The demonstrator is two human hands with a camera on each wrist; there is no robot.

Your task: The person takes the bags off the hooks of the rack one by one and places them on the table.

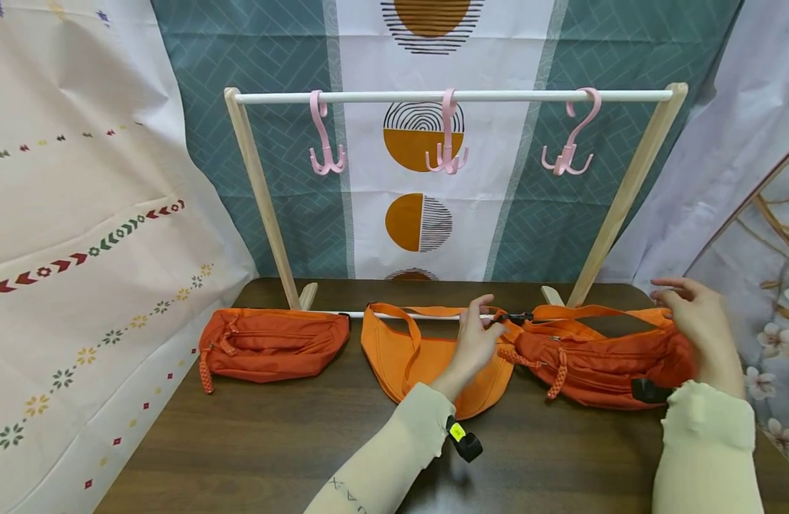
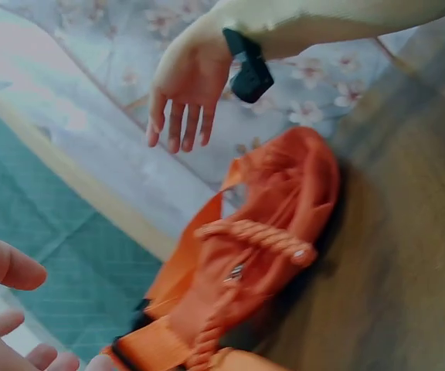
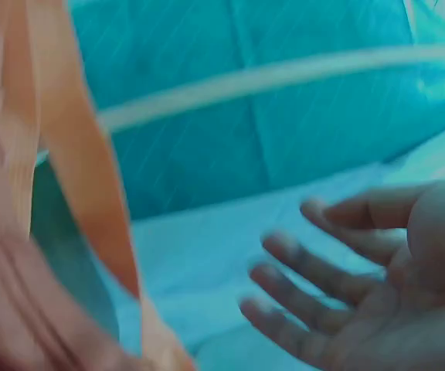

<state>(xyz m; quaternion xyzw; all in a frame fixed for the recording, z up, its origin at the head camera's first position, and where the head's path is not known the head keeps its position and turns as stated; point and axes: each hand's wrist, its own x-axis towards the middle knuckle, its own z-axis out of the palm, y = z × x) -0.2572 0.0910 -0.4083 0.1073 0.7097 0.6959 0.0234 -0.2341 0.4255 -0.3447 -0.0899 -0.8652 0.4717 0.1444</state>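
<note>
Three orange waist bags lie on the brown table: a red-orange bag (image 1: 275,346) at left, a lighter orange one (image 1: 394,350) in the middle, its back facing up, and another red-orange bag (image 1: 600,368) at right. My left hand (image 1: 471,346) is above the middle bag, close to the right bag's strap and black buckle (image 1: 516,318). Its fingers are loosely bent and apart, holding nothing. Beside the right bag's far end is my right hand (image 1: 699,321), fingers spread and relaxed. In the right wrist view the bag's strap (image 3: 91,178) hangs apart from that hand.
Behind the bags stands a wooden rack with a white top bar (image 1: 388,97). Three pink hooks hang from it: a left hook (image 1: 323,135), a middle hook (image 1: 448,135) and a right hook (image 1: 573,135). Patterned cloths surround the table (image 1: 272,450).
</note>
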